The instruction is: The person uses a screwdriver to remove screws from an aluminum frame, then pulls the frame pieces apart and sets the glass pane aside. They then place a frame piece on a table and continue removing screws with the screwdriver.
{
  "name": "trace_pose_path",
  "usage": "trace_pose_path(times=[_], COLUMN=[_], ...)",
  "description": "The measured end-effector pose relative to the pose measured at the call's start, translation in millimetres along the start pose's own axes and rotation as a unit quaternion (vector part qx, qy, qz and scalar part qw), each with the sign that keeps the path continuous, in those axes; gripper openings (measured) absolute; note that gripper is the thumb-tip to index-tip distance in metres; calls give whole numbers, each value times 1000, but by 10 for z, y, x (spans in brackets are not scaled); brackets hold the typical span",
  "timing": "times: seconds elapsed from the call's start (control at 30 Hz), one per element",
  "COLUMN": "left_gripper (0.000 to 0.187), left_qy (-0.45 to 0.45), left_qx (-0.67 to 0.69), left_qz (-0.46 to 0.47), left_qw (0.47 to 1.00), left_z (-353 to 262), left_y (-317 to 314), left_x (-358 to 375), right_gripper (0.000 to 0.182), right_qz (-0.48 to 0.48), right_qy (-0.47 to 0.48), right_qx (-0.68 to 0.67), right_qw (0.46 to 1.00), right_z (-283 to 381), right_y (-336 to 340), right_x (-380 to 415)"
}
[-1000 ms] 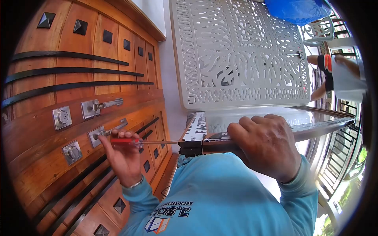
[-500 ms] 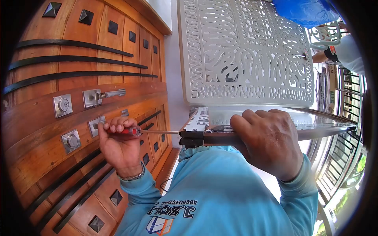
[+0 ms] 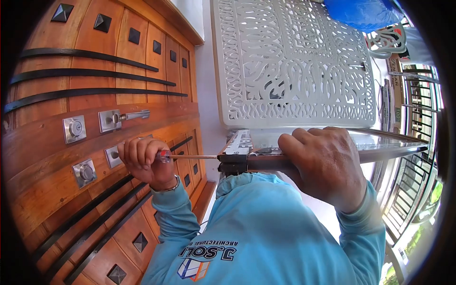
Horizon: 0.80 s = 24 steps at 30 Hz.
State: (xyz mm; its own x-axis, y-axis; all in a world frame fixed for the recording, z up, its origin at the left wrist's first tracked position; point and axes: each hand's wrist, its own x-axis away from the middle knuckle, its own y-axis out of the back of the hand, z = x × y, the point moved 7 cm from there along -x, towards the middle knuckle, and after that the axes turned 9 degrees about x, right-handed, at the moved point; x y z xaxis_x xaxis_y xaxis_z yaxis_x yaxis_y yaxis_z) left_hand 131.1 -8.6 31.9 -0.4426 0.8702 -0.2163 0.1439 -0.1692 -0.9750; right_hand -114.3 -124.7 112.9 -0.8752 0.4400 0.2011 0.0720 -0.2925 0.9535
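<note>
My left hand (image 3: 149, 161) is closed around the red and clear handle of a screwdriver (image 3: 194, 156). The thin shaft points right, and its tip meets a black corner piece (image 3: 232, 164) at the end of a dark frame (image 3: 270, 163). My right hand (image 3: 323, 166) grips this frame from above, with its fingers over the edge and its thumb hidden. Behind the frame edge lies a glossy, see-through panel (image 3: 270, 137), with a printed white strip (image 3: 238, 143) near the corner piece. What the screwdriver tip engages is too small to make out.
A wooden door (image 3: 90, 114) with black bars and metal locks stands at left. Ahead is a white patterned table (image 3: 297, 124) with a blue plastic bag (image 3: 365, 14) at its far end. A white chair (image 3: 389, 42), stacked boxes and a metal railing (image 3: 413, 180) are at right.
My left hand has turned from palm up to fingers curled over the screwdriver handle. My right hand keeps its grip. The other person's arm at the far right is no longer visible.
</note>
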Motion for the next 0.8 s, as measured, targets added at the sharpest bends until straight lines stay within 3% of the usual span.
trace_pose_path(times=[0.07, 0.17, 0.27, 0.47, 0.67, 0.8], left_gripper=[35, 30, 29, 33, 41, 41], left_qy=[-53, -40, -93, -59, -60, -5], left_qx=[-126, -203, -285, -135, -86, 41], left_qz=[-104, -322, -409, -340, -288, -58], left_qw=[985, 924, 862, 929, 952, 997], left_z=[32, -166, -147, -28, -66, 0], left_y=[-77, -13, -286, -234, -55, -44], left_x=[55, 471, 485, 267, 160, 37], right_gripper=[12, 14, 15, 12, 11, 10], right_qz=[-7, 9, 4, -3, -4, 8], right_qy=[0, -1, 1, -3, -3, -11], right_qx=[-2, 10, 8, 1, 3, 0], right_qw=[1000, 1000, 1000, 1000, 1000, 1000], right_z=[-5, -3, -9, -12, -8, -17], right_y=[16, -4, 1, 9, 12, 4], right_x=[-1, -9, -11, -7, -12, -14])
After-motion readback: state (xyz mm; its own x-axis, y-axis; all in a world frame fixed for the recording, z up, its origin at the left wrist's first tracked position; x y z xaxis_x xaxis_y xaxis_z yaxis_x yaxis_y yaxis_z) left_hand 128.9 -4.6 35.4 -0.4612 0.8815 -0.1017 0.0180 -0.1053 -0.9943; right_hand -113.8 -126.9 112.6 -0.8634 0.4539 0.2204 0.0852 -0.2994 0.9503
